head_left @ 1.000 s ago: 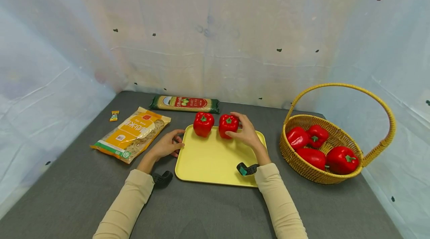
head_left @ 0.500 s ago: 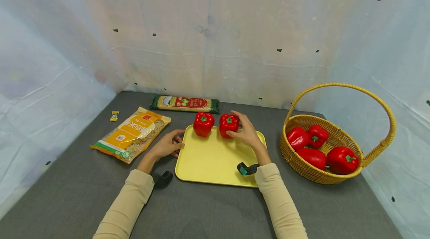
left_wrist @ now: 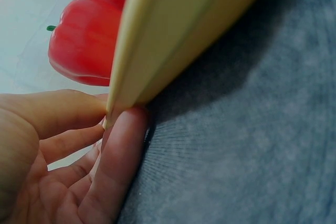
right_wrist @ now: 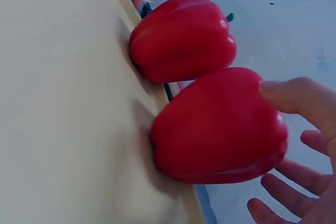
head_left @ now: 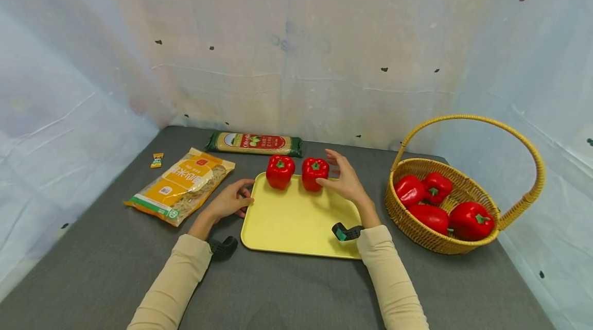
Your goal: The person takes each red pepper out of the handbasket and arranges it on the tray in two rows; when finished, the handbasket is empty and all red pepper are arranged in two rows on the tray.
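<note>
Two red bell peppers stand upright side by side, stems up, at the far edge of a yellow tray. My left hand pinches the tray's left rim; in the left wrist view the thumb and a finger meet at the edge. Beside the right-hand bell pepper, my right hand is spread, with its fingers apart from the pepper. In the right wrist view the thumb overlaps that pepper's edge, and I cannot tell if it touches. The left-hand bell pepper has no hand on it.
A wicker basket with a tall handle, holding several red bell peppers, stands to the right. Left of the tray lies a bag of noodles, with a small wrapped candy beyond it. A spaghetti pack lies behind the tray.
My right hand has loosened from the right-hand bell pepper and shifted slightly right, its fingers spreading. The pepper stays on the tray. My left hand has kept its place.
</note>
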Tool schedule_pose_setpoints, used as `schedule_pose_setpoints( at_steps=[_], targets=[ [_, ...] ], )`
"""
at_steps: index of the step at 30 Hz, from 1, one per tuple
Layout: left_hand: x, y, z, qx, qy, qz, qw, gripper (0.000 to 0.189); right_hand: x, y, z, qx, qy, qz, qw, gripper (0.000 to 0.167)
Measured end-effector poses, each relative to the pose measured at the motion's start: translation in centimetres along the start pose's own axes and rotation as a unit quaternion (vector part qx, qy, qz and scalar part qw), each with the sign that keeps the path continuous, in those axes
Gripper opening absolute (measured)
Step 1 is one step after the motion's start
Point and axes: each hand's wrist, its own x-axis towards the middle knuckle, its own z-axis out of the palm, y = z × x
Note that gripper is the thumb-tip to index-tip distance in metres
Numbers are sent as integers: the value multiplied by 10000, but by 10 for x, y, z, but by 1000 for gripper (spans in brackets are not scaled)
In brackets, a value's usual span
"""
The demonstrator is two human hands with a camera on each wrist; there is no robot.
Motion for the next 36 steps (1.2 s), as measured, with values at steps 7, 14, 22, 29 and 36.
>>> schedule_pose_setpoints(
  at_steps=[7,14,22,29,36],
  targets=[
    [-6,11,0,-56,-78,49,9999,56,-9,-20,-19,-38,104,27,9999,68],
    [-19,34,1,-9,-107,27,9999,55,-19,-33,-44,-92,197,-295,9993,57],
    [-11,21,1,7,-69,-2,10000,56,-37,-45,-76,-483,357,-666,9960,40],
    [0,0,0,37,2,-20,10000,57,-55,-48,-106,-990,728,-595,9906,37],
    [0,1,-1,-19,-34,-19,10000,57,-69,-40,-138,-1093,1139,-271,9871,36]
  ],
)
